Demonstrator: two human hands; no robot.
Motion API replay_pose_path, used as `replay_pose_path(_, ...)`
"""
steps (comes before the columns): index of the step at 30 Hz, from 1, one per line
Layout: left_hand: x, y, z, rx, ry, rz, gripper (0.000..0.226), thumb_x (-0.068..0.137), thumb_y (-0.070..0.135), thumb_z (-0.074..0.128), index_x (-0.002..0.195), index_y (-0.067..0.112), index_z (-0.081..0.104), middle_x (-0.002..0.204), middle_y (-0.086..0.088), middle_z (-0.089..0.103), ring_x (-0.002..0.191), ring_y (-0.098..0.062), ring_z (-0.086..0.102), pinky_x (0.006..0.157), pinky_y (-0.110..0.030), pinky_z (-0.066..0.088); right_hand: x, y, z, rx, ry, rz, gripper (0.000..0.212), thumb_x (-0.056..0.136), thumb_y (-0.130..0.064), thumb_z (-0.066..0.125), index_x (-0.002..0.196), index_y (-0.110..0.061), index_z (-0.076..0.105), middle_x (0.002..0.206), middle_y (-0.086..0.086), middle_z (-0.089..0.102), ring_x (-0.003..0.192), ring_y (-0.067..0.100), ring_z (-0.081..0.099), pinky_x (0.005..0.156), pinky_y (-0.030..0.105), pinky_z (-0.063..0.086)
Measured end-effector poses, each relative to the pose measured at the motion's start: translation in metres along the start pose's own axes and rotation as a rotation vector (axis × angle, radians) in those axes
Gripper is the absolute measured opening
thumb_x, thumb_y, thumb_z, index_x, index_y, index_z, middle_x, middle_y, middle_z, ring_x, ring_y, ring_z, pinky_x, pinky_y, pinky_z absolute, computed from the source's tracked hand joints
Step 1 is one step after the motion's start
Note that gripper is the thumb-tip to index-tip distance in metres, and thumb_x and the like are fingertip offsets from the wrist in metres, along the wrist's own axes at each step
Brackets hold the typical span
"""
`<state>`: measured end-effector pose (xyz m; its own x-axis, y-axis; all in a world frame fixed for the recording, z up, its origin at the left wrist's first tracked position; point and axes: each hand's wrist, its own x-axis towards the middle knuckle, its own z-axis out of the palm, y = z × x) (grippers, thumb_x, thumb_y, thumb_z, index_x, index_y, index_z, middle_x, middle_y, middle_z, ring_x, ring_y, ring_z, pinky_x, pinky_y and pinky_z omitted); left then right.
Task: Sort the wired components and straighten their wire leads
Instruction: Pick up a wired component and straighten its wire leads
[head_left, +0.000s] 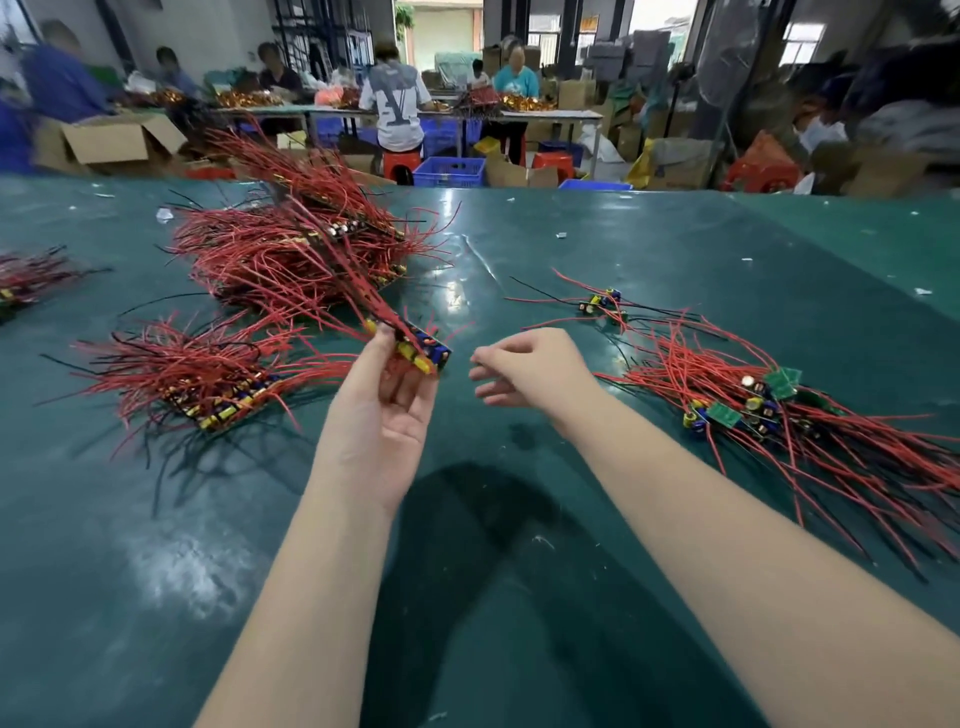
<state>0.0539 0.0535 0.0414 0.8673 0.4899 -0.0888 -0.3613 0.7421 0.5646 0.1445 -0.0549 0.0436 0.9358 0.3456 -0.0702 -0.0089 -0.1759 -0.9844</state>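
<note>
My left hand (387, 402) holds a small stack of wired components (423, 351) above the green table (493, 519); their red leads fan up and to the left. My right hand (524, 366) hovers just to the right of the stack, fingers loosely curled, holding nothing. A neat stack of components (218, 395) with red and black leads lies at the left. A large heap of components (301, 254) sits behind it. A loose tangle of boards and leads (769, 410) spreads at the right, with a few single components (602, 304) beyond it.
Another bundle of leads (21, 280) lies at the far left edge. Small white scraps dot the table. Beyond the table's far edge stand cardboard boxes (109, 140), blue crates (449, 171), red stools and several people at other tables.
</note>
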Motion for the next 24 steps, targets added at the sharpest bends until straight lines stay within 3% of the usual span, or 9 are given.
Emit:
replay_pose_path(4,-0.005,-0.017,0.003,0.213,-0.002,-0.015,0.012,0.093,0.012,0.059,0.082,0.009,0.063,0.065,-0.001,0.071,0.059,-0.007,0.068,0.057,-0.018,0.055,-0.036,0.002,-0.022,0.063,-0.121,-0.039,0.025,0.094,-0.024,0.061,0.078,-0.006,0.068,0.068,0.008,0.069,0.054,0.015,0.065,0.057,0.024,0.058)
replay_pose_path(8,-0.011,-0.033,0.003,0.403,-0.008,-0.021,0.007,0.089,0.012,0.065,0.082,0.011,0.064,0.068,0.001,0.071,0.059,-0.007,0.066,0.057,-0.018,0.053,-0.062,0.011,-0.034,0.193,-0.240,-0.033,0.015,0.090,-0.022,0.064,0.093,-0.008,0.067,0.089,0.010,0.070,0.073,0.020,0.069,0.071,0.032,0.060)
replay_pose_path(11,-0.015,-0.040,0.005,0.537,-0.023,-0.045,0.005,0.087,0.018,0.067,0.083,0.015,0.065,0.067,0.005,0.071,0.056,-0.002,0.061,0.057,-0.013,0.047,-0.070,0.023,-0.037,0.286,-0.158,-0.061,0.008,0.085,-0.006,0.068,0.093,-0.007,0.066,0.086,0.009,0.071,0.073,0.018,0.070,0.070,0.030,0.060)
replay_pose_path(15,-0.020,-0.044,0.007,0.524,-0.134,-0.112,0.011,0.092,0.013,0.060,0.084,0.008,0.066,0.074,-0.003,0.070,0.063,-0.008,0.062,0.063,-0.015,0.054,-0.073,0.033,-0.042,0.507,-0.089,-0.025,0.003,0.086,-0.005,0.064,0.088,-0.004,0.066,0.079,0.009,0.071,0.068,0.019,0.069,0.065,0.029,0.058)
replay_pose_path(20,-0.021,-0.050,0.009,0.537,-0.296,-0.130,0.038,0.083,-0.019,0.029,0.085,0.002,0.061,0.085,-0.007,0.073,0.084,-0.016,0.069,0.084,-0.028,0.055,-0.071,0.036,-0.054,0.628,-0.014,-0.083,0.015,0.094,0.000,0.053,0.083,-0.003,0.063,0.071,0.007,0.072,0.064,0.018,0.070,0.060,0.025,0.057)
replay_pose_path(24,-0.017,-0.058,0.006,0.798,-0.186,0.043,0.038,0.093,-0.013,0.035,0.087,0.011,0.063,0.084,-0.002,0.072,0.084,-0.016,0.067,0.082,-0.028,0.055,-0.072,0.038,-0.054,0.598,0.014,-0.104,0.017,0.095,-0.001,0.052,0.083,-0.004,0.064,0.071,0.005,0.072,0.061,0.016,0.068,0.060,0.024,0.056)
